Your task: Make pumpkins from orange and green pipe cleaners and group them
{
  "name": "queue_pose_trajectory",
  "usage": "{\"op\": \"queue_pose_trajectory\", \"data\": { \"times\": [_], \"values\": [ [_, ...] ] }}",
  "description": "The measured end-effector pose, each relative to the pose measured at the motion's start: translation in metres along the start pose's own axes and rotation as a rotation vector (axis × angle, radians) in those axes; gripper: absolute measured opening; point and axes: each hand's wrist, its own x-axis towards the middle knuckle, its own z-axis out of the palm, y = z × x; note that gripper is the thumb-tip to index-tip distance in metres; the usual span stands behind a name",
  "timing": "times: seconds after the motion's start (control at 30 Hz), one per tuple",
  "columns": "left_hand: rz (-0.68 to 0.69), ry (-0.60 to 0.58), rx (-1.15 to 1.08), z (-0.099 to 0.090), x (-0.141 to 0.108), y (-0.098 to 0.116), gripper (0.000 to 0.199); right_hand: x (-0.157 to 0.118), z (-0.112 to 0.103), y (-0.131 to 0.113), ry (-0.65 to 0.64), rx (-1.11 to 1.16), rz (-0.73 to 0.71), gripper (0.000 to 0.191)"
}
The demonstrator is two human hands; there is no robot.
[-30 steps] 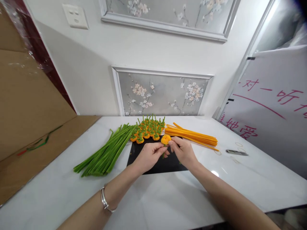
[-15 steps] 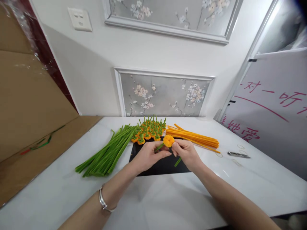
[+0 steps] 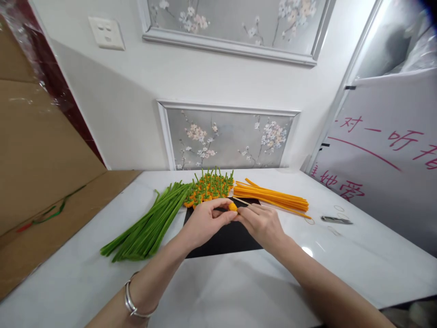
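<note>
Between the thumb and fingers of my left hand (image 3: 204, 224) is a small orange pipe-cleaner pumpkin (image 3: 232, 207), partly hidden by the fingertips. My right hand (image 3: 262, 224) is closed, its fingertips meeting the pumpkin's right side. A thin pale stick (image 3: 241, 201) sticks out leftward from the right hand's fingers; its other end is hidden in the hand. Both hands are over a black mat (image 3: 220, 239). Just behind them stand finished orange pumpkins (image 3: 211, 187) with green stems, packed close together.
A bundle of green pipe cleaners (image 3: 150, 223) lies to the left, orange pipe cleaners (image 3: 273, 196) to the right. Farther right are small snips (image 3: 336, 220) and thin rings (image 3: 338, 208) on the white table (image 3: 225, 291). A cardboard sheet (image 3: 44, 136) stands at the left.
The pumpkin has turned in my fingers and shows less of itself. My right hand has rolled over, back upward, and the pale stick now shows. The green pieces by the hands are out of sight.
</note>
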Motion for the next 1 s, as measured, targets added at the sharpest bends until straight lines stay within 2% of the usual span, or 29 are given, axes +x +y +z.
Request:
{"op": "queue_pose_trajectory", "data": {
  "times": [0.07, 0.17, 0.23, 0.33, 0.47, 0.73, 0.9, 1.0],
  "values": [
    [-0.054, -0.01, -0.123, 0.003, 0.001, -0.004, 0.032, 0.0, 0.0, -0.003, -0.029, 0.017, -0.006, 0.038],
    [-0.078, -0.047, -0.261, 0.002, 0.002, -0.009, 0.028, 0.0, 0.001, -0.003, -0.061, 0.192, 0.038, 0.024],
    [-0.081, -0.056, -0.302, 0.0, 0.003, -0.01, 0.026, 0.001, 0.0, -0.001, -0.036, 0.325, 0.094, 0.017],
    [-0.068, -0.033, -0.317, -0.002, 0.003, -0.011, 0.024, 0.003, -0.004, 0.002, 0.018, 0.414, 0.164, 0.015],
    [-0.052, -0.059, -0.337, -0.002, 0.003, -0.013, 0.023, 0.005, -0.007, 0.004, 0.009, 0.397, 0.171, 0.01],
    [-0.056, -0.092, -0.371, -0.003, 0.004, -0.016, 0.02, 0.005, -0.005, 0.002, -0.06, 0.3, 0.178, 0.018],
    [0.005, -0.097, -0.271, -0.003, 0.004, -0.014, 0.019, 0.005, -0.008, 0.002, -0.162, 0.242, 0.152, 0.011],
    [0.024, -0.094, -0.171, -0.002, 0.004, -0.013, 0.018, 0.005, -0.01, 0.001, -0.201, 0.18, 0.152, 0.014]
  ]
}}
